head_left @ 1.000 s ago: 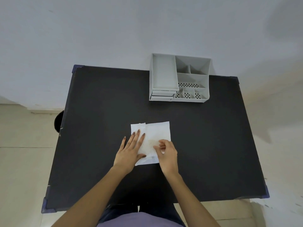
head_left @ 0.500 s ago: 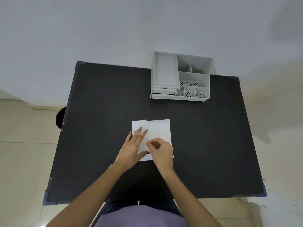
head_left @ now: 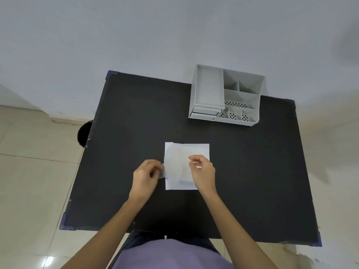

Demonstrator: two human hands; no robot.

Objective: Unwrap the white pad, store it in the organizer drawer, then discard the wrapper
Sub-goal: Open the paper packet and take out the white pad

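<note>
From the head camera, a black table with blue corner guards stands against a pale wall, and a white wrapped pad lies flat on it near the middle, just in front of the person. The wrapper is a thin white square spread open on the tabletop, with the slightly creamier pad showing on its left and centre part. The left hand is curled at the wrapper's left edge, thumb and fingertips pressed together on a small flap or strip there; what exactly it pinches is too small to tell. The right hand hovers over the right part of the wrapper, its fingers bent and closed in a pinch on a bit of white material. At the far right of the table sits a grey plastic desk organizer: a tall open tray on its left above two shut drawers, and on its right several open compartments, some with perforated floors. All the visible compartments look bare. A dark round bin shows on the tiled floor just beside the table's left edge, its contents hidden. A purple shirt fills the lower edge.
</note>
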